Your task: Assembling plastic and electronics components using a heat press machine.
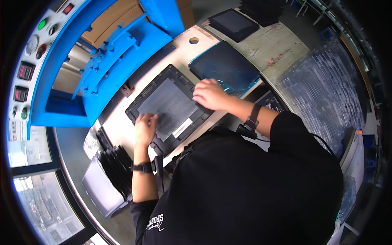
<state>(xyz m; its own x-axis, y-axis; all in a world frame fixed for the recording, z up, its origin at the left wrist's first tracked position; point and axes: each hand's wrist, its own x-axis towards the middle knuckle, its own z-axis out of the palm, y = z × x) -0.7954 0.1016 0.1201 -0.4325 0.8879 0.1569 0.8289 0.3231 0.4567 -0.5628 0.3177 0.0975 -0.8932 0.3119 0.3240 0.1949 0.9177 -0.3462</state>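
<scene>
A black rectangular plastic panel [149, 96], with raised detail along its border and a grey sheet-like middle, lies on the pale worktop before me. A white label strip [182, 128] sits along its near edge. My left hand [146, 127] is at the panel's left edge, fingers curled over the border and thumb bent in toward the grey middle. On the opposite edge, my right hand [211, 94] is closed with its fingers bent down on the border; its fingertips are partly hidden. Beyond the right hand lies a dark, glossy panel with bluish film [224, 67].
A blue press machine [122, 53] with a control panel of buttons and displays [34, 61] stands at the left. Stacked black panels [116, 167] are at the lower left. More dark panels [233, 24] lie on the far table, and plastic-wrapped sheets [322, 94] are piled at the right.
</scene>
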